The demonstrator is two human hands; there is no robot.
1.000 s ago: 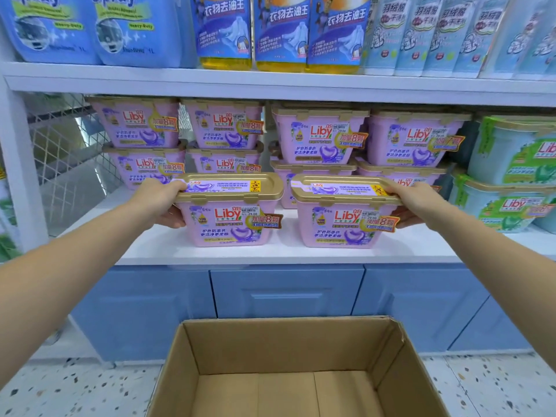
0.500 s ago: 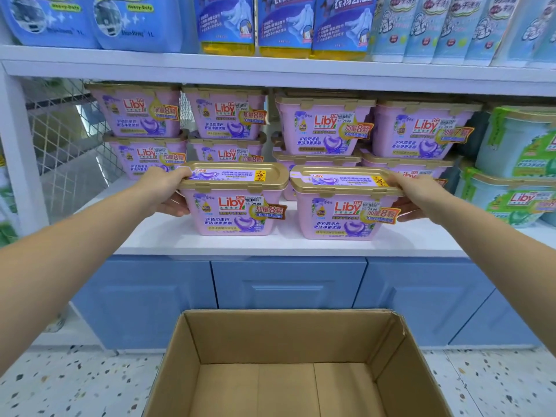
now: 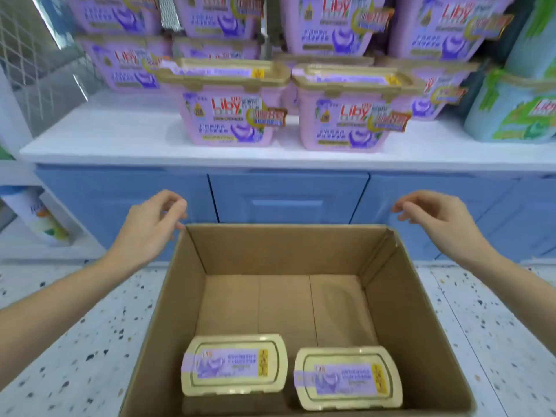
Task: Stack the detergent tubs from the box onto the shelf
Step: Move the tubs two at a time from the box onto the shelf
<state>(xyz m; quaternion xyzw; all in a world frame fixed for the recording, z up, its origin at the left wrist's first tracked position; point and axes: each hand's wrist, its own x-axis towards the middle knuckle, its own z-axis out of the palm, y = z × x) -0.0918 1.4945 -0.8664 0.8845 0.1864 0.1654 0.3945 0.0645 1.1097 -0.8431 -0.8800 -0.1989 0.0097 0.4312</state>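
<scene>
A long white shelf (image 3: pixel 90 139) runs across the upper half of the frame, with blue cupboard doors (image 3: pixel 288 197) under it. Many purple tubs are piled at the back of the shelf, and two purple tubs stand in front, side by side: the left front tub (image 3: pixel 228 109) and the right front tub (image 3: pixel 352 115). A big brown box (image 3: pixel 400 311) sits open on the speckled floor (image 3: pixel 60 341) in the lower middle. Two tubs lie in it near the bottom edge, one left (image 3: pixel 234 365) and one right (image 3: pixel 347 377). The left hand (image 3: pixel 147 227) hangs by the box's far left corner, fingers loosely curled, holding nothing. The right hand (image 3: pixel 442 221) hangs by the far right corner, fingers also loose and empty.
</scene>
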